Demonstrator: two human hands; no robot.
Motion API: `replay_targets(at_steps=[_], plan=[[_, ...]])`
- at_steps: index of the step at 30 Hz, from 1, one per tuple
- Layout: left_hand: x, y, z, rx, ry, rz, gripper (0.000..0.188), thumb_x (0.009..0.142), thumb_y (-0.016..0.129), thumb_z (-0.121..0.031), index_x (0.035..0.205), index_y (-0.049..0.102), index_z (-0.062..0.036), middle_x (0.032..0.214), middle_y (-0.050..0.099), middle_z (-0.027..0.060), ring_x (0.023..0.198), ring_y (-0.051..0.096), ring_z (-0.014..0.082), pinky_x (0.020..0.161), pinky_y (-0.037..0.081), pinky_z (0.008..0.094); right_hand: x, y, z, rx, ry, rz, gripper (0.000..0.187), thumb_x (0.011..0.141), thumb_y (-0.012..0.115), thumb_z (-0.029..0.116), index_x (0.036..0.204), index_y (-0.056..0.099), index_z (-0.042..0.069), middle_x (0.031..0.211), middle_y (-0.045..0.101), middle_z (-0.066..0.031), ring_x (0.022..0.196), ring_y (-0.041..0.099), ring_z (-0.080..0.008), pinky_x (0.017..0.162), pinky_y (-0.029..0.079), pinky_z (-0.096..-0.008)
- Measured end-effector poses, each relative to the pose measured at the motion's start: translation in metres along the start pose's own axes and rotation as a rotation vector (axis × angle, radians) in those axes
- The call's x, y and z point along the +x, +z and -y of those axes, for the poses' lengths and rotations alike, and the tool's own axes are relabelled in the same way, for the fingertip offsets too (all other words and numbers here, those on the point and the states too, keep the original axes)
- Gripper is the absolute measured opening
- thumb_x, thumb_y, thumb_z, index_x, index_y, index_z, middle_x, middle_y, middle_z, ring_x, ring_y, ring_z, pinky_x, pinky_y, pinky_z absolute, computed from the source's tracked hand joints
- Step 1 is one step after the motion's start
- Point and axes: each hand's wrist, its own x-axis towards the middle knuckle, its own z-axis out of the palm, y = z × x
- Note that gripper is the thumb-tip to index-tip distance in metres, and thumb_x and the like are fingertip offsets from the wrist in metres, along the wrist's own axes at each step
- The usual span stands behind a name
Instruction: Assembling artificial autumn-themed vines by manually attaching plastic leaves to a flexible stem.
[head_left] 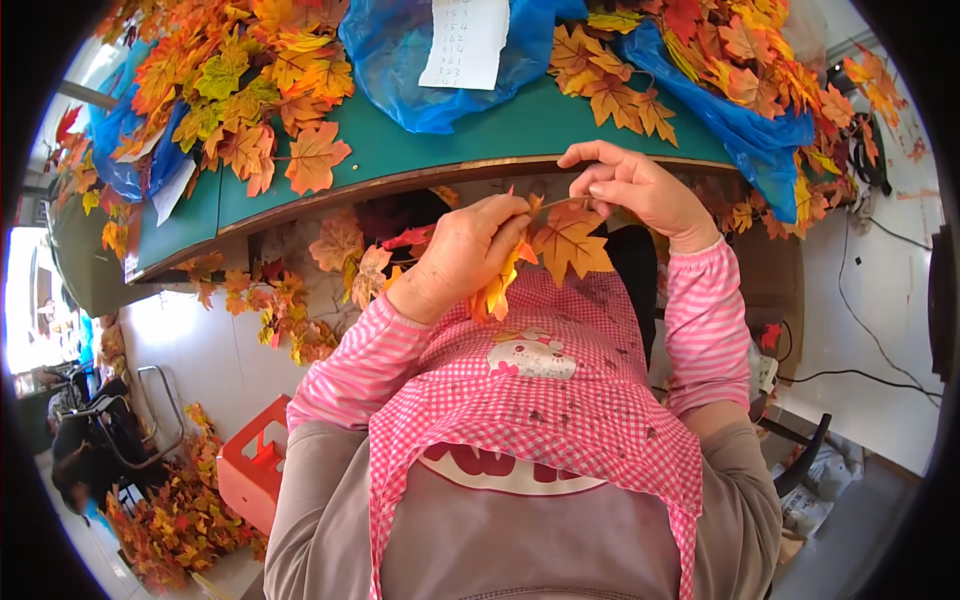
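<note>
My left hand [462, 248] is closed round a small bunch of artificial maple leaves [497, 290], yellow and orange, whose tips poke out below and above the fingers. To its right my right hand [645, 192] pinches a thin brown stem [566, 202] between thumb and fingers, with the index finger raised. Between the hands hangs an orange maple leaf [570, 243]; where its stem joins the bunch is hidden by my left fingers. Both hands are just in front of the table edge, over my pink checked apron [590, 390].
On the green table [400, 158] lie heaps of artificial leaves [265, 85], blue plastic bags [385, 60] and a handwritten paper slip [465, 45]. A leaf garland [285, 315] hangs below the edge. A red plastic crate [255, 465] stands at lower left, by more leaves [180, 510] on the floor.
</note>
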Motion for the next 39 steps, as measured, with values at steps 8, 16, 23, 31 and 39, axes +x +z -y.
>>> replay_targets(at_steps=[8, 16, 23, 31, 39], plan=[[0.009, -0.002, 0.002, 0.172, 0.108, 0.123, 0.015, 0.090, 0.063, -0.010, 0.103, 0.062, -0.0016, 0.093, 0.067, 0.0157, 0.080, 0.066, 0.0364, 0.068, 0.054, 0.0375, -0.006, -0.016, 0.009, -0.123, 0.072, -0.066, 0.033, 0.091, 0.064, 0.010, 0.122, 0.055, 0.005, 0.076, 0.060, 0.0028, 0.069, 0.054, -0.0047, 0.064, 0.043, -0.0203], [0.013, -0.014, 0.006, 0.158, -0.002, 0.206, 0.015, 0.091, 0.062, -0.013, 0.101, 0.063, -0.0013, 0.088, 0.066, 0.0155, 0.080, 0.066, 0.0333, 0.069, 0.052, 0.0369, -0.010, -0.028, -0.012, 0.002, -0.061, -0.137, 0.023, 0.094, 0.061, 0.014, 0.115, 0.059, 0.007, 0.088, 0.065, 0.0012, 0.080, 0.061, -0.0052, 0.069, 0.044, -0.0188], [0.039, 0.003, -0.012, -0.320, -0.231, 0.260, 0.024, 0.099, 0.056, -0.017, 0.110, 0.061, 0.0036, 0.069, 0.059, 0.0038, 0.048, 0.059, 0.0103, 0.045, 0.047, 0.0258, -0.003, -0.005, -0.015, -0.081, -0.167, -0.149, 0.021, 0.095, 0.058, 0.006, 0.116, 0.055, 0.005, 0.094, 0.064, 0.0007, 0.088, 0.061, -0.0065, 0.077, 0.048, -0.0220], [0.044, 0.004, -0.018, -0.284, -0.421, 0.384, 0.023, 0.094, 0.059, -0.019, 0.089, 0.068, 0.0009, 0.072, 0.062, 0.0017, 0.065, 0.055, 0.0086, 0.057, 0.046, 0.0256, -0.012, 0.015, -0.024, -0.319, -0.075, -0.155, 0.018, 0.093, 0.062, 0.009, 0.110, 0.059, 0.003, 0.092, 0.066, -0.0015, 0.081, 0.061, -0.0074, 0.072, 0.049, -0.0236], [0.019, -0.006, 0.004, 0.364, -0.183, 0.463, 0.019, 0.085, 0.062, -0.019, 0.093, 0.068, -0.0029, 0.077, 0.067, 0.0190, 0.074, 0.067, 0.0359, 0.068, 0.053, 0.0434, -0.016, 0.010, -0.030, -0.696, -0.006, -0.052, 0.020, 0.089, 0.065, 0.019, 0.098, 0.069, 0.002, 0.084, 0.070, -0.0096, 0.079, 0.067, -0.0188, 0.073, 0.051, -0.0315]])
